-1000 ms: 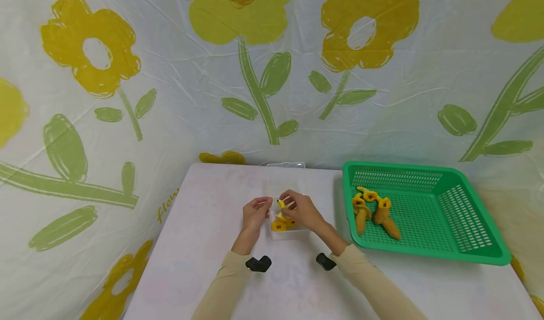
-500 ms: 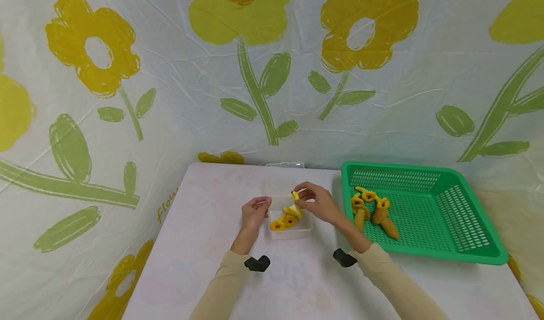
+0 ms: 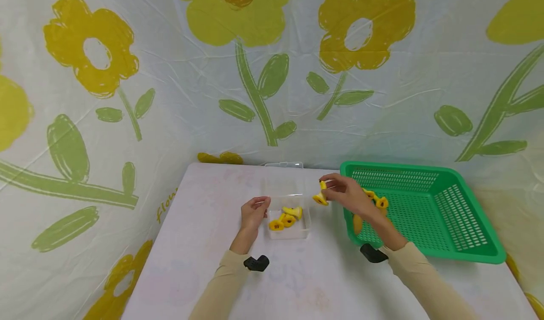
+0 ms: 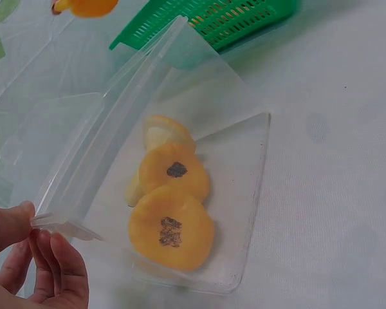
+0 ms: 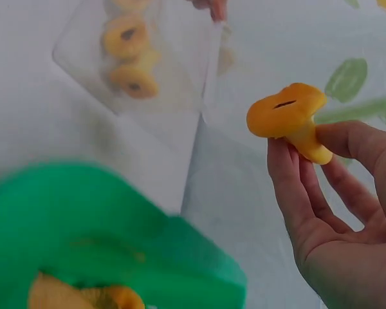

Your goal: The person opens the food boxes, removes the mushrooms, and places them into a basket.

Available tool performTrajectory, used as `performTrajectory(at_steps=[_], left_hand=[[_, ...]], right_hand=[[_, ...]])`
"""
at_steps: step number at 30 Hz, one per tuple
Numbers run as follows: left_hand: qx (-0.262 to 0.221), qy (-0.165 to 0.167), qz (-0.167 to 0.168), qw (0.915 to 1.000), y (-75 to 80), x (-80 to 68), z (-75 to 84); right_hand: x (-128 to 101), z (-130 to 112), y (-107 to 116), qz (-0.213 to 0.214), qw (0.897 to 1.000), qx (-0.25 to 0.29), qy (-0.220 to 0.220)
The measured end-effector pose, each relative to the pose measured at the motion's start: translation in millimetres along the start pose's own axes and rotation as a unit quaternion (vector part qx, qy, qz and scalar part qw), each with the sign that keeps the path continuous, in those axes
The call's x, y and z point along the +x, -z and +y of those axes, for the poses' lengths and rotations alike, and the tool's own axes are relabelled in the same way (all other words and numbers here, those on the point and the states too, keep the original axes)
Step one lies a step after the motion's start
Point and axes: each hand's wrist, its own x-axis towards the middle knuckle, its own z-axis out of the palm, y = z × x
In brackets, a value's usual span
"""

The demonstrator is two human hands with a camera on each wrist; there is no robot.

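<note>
My right hand [image 3: 346,195] pinches a yellow mushroom-shaped piece [image 5: 286,119] by its stem, between thumb and fingers. It hangs in the air between the box and the green basket, its cap with a dark mark facing up in the right wrist view. My left hand [image 3: 252,212] grips the left rim of a clear plastic box [image 3: 289,235] with thumb and fingertips. Inside lie three more yellow mushroom-shaped pieces [image 4: 172,228], two with dark marks on their caps. The box's hinged lid [image 3: 283,181] is folded back behind it.
A green slotted basket [image 3: 429,254] stands on the right of the table [image 3: 212,244]. Several yellow pieces [image 3: 381,202] and a brown elongated piece [image 3: 357,224] lie at its left end, partly behind my right arm. A flower-printed curtain [image 3: 382,136] rises behind the table.
My right hand has moved right and away from above the box, carrying the yellow mushroom-shaped piece toward the basket's left edge. My left hand has kept its grip on the box rim.
</note>
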Motion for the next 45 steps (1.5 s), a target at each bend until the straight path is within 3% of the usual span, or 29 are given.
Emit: performTrajectory(at_steps=[9, 16, 20, 31, 45], left_hand=[[0.003, -0.008, 0.003, 1.0, 1.5, -0.9, 0.8], [0.002, -0.008, -0.001, 1.0, 2.5, -0.2, -0.2], [0.006, -0.004, 0.0, 1.0, 2.3, -0.5, 0.5], [0.015, 0.004, 0.007, 0.9999, -0.2, -1.3, 0.5], [0.018, -0.004, 0.003, 0.9998, -1.2, -0.5, -1.0]], right_hand=[[-17, 2, 49, 0.01, 1.0, 0.009, -0.011], [-28, 20, 77, 0.012, 0.999, 0.036, -0.023], [-34, 31, 88, 0.009, 0.999, 0.019, -0.034], [-45, 50, 98, -0.03, 0.995, -0.059, -0.074], [-55, 86, 94, -0.132, 0.982, -0.103, -0.085]])
